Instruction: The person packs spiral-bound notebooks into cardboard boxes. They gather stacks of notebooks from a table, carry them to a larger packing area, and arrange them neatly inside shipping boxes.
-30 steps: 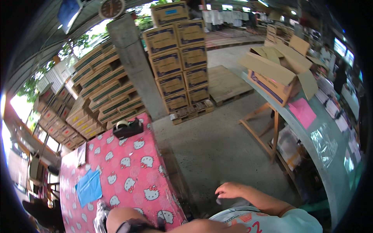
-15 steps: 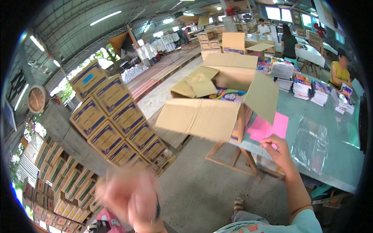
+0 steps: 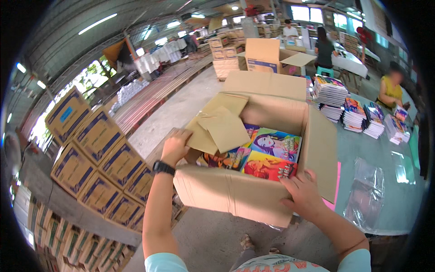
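Observation:
In front of me stands a large open cardboard box (image 3: pixel 204 190) with its flaps folded outward. Colourful illustrated books (image 3: pixel 272 147) lie inside it. Loose brown cardboard sheets (image 3: pixel 222 122) rest over its left side and partly cover the books. My left hand (image 3: pixel 177 144), with a dark watch on its wrist, grips the box's left edge beside those sheets. At the near right corner, my right hand (image 3: pixel 302 190) has its fingers hooked over the rim and its thumb on the outer face. Part of the left fingers is hidden by the cardboard.
A green table (image 3: pixel 394 199) on the right bears clear plastic sheets (image 3: pixel 364 192), pink paper (image 3: pixel 331 204) and stacks of books (image 3: pixel 333 93). Stacked cartons (image 3: pixel 102 136) stand at left. Another open carton (image 3: pixel 263 56) is behind the box. A person in yellow (image 3: pixel 389 90) sits at the far right.
Both hands have come to the box: the left from the blurred lower left, the right from above the pink paper. The near flap hangs lower, and the view has shifted, showing more books.

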`<move>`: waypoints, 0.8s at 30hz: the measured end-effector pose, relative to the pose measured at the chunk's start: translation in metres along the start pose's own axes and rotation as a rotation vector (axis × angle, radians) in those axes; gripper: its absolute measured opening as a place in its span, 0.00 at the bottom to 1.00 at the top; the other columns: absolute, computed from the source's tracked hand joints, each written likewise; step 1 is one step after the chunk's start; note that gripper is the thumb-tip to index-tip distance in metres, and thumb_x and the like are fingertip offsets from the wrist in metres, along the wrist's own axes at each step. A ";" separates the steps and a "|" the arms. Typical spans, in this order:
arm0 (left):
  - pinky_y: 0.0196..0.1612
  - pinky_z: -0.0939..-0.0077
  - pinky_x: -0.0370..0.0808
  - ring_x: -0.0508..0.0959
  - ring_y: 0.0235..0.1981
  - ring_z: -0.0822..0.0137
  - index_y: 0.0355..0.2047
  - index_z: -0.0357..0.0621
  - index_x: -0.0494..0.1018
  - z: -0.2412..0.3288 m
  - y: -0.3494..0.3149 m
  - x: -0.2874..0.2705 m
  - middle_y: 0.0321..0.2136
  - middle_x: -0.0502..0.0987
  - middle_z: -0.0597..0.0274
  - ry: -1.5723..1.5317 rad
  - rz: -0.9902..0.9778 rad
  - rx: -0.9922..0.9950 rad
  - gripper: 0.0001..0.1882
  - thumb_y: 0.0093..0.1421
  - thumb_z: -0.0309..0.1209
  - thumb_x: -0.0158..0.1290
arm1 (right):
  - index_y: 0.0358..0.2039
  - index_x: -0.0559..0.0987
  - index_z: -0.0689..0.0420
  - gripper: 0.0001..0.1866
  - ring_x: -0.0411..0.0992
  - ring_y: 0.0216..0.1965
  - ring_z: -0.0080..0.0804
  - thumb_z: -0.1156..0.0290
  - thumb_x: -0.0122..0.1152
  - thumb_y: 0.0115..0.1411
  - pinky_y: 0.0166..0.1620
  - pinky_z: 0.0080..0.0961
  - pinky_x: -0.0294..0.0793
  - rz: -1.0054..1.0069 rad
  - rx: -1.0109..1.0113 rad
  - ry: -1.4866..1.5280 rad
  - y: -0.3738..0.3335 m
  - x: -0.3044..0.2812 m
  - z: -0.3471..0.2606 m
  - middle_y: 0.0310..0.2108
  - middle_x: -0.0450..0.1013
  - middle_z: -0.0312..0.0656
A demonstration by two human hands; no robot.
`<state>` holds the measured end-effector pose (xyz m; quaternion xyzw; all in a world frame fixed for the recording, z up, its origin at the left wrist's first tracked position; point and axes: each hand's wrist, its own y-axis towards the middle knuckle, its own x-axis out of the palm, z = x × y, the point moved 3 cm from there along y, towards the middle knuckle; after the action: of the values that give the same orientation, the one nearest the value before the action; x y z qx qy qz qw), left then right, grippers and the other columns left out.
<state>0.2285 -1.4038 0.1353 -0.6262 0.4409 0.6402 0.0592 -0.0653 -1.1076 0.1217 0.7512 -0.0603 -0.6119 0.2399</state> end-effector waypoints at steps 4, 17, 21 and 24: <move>0.42 0.65 0.71 0.73 0.43 0.53 0.55 0.50 0.59 -0.085 0.015 0.011 0.51 0.66 0.52 -0.580 0.383 -0.540 0.35 0.45 0.29 0.60 | 0.43 0.71 0.52 0.31 0.66 0.37 0.33 0.62 0.69 0.36 0.55 0.47 0.50 -0.043 0.118 -0.028 -0.001 0.001 0.001 0.29 0.68 0.35; 0.46 0.70 0.70 0.75 0.41 0.61 0.42 0.30 0.69 -0.120 0.004 0.069 0.41 0.75 0.52 -0.806 -0.789 -0.505 0.17 0.52 0.24 0.50 | 0.36 0.75 0.48 0.23 0.67 0.31 0.27 0.58 0.70 0.36 0.54 0.44 0.49 -0.036 0.185 0.040 0.004 0.007 -0.002 0.23 0.70 0.29; 0.45 0.68 0.69 0.75 0.40 0.56 0.40 0.39 0.73 -0.077 0.110 -0.019 0.37 0.76 0.50 -0.309 0.224 -0.160 0.14 0.51 0.24 0.49 | 0.36 0.77 0.45 0.21 0.66 0.27 0.22 0.57 0.69 0.38 0.49 0.38 0.49 -0.062 0.176 0.097 0.008 0.002 0.006 0.22 0.71 0.25; 0.46 0.71 0.69 0.74 0.42 0.60 0.41 0.38 0.72 0.062 0.174 -0.025 0.38 0.75 0.53 -0.668 -0.059 0.197 0.14 0.52 0.23 0.49 | 0.37 0.78 0.43 0.19 0.65 0.23 0.19 0.57 0.68 0.41 0.46 0.35 0.50 -0.045 0.177 0.212 0.011 0.001 0.016 0.20 0.70 0.23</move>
<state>0.0783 -1.4578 0.2309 -0.3861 0.4384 0.7622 0.2787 -0.0783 -1.1224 0.1232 0.8312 -0.0716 -0.5264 0.1641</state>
